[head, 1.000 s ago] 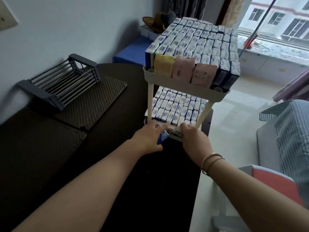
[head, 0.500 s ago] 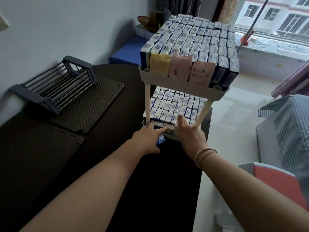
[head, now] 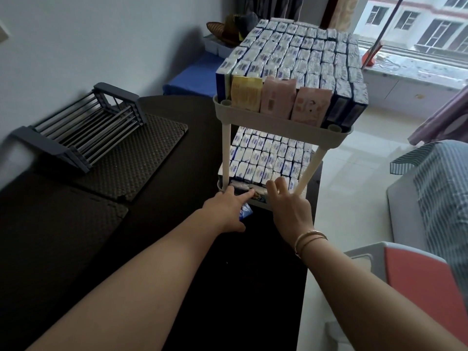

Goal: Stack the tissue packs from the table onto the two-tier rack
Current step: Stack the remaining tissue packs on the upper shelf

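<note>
The cream plastic two-tier rack (head: pixel 281 124) stands on the dark worktop (head: pixel 228 287), directly ahead of both hands, and both tiers are packed close with upright white-and-blue tissue packs (head: pixel 291 54). The left hand (head: pixel 229 210) reaches to the lower tier's front edge with fingers extended, touching the front row; whether it grips a pack cannot be told. A blue-wrapped tissue pack (head: pixel 245 213) shows just under this hand, against the tier's front. The right hand (head: pixel 288 206) is beside it with fingers spread and straight, touching the front-row packs and holding nothing. Judgement: the packs are light, soft and film-wrapped, so likely slippery and compressible; take hold across the two broad faces and press gently, since the remaining gap looks tight.
</note>
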